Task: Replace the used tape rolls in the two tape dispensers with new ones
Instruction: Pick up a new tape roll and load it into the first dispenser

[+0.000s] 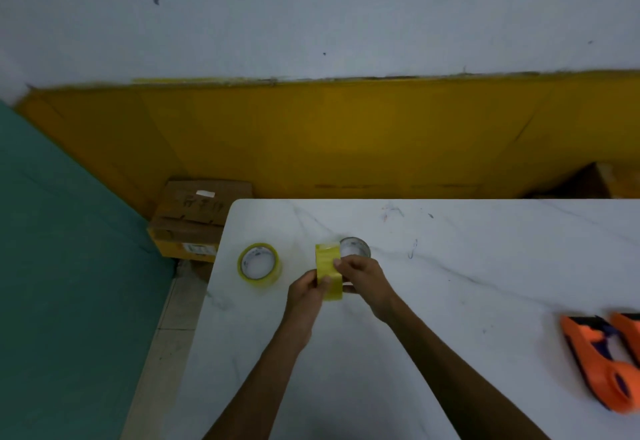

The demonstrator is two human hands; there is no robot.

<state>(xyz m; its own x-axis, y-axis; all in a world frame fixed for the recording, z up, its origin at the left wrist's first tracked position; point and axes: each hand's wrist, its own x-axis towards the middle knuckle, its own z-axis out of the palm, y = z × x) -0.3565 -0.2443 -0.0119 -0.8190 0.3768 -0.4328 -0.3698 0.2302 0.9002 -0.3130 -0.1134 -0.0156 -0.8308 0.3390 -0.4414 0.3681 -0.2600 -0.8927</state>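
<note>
Both hands hold one yellow tape roll (328, 271) on edge above the white table (450, 266). My left hand (308, 292) grips its near left side, and my right hand (360, 275) pinches its outer face with thumb and fingertips. A second yellow tape roll (259, 265) lies flat to the left. Just behind the held roll lies a thin, nearly bare grey core (355, 249). Two orange tape dispensers (595, 363) (628, 332) lie at the right edge, well away from both hands.
Cardboard boxes (197, 217) are stacked on the floor past the table's far left corner. A yellow wall panel (329, 138) runs behind the table. A green surface (69, 266) fills the left side.
</note>
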